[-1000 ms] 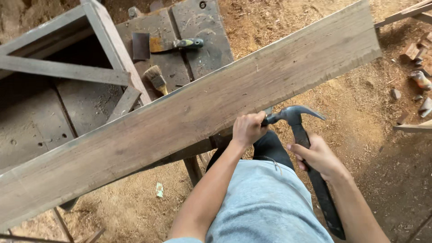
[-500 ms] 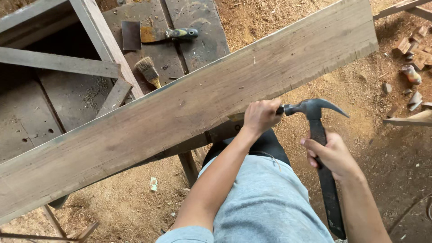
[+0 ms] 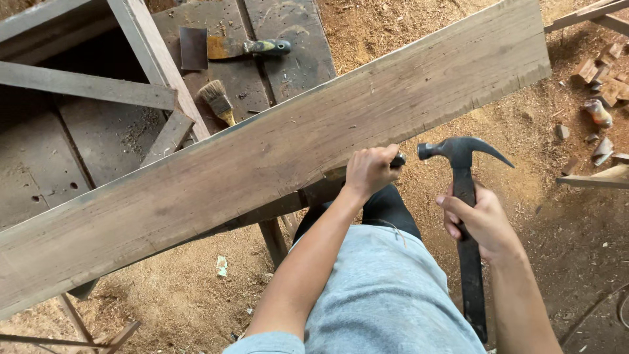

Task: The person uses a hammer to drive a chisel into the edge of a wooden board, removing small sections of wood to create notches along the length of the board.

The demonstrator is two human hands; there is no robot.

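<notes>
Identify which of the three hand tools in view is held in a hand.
The hammer, gripped by the right hand. The scraper and brush lie untouched on the bench.

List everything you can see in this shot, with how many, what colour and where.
plank: one, weathered brown, lying diagonally across the workbench.
workbench: one, dark grey wood, upper left.
scraper: one, rusty blade with dark handle, on the bench top.
brush: one, pale bristles, on the bench beside the plank.
wood offcuts: several, reddish brown, on the sawdust at right.
claw hammer: one, dark, right of the plank's near edge.
left hand: closed on a small dark tool at the plank's edge.
right hand: gripping the hammer handle.
</notes>
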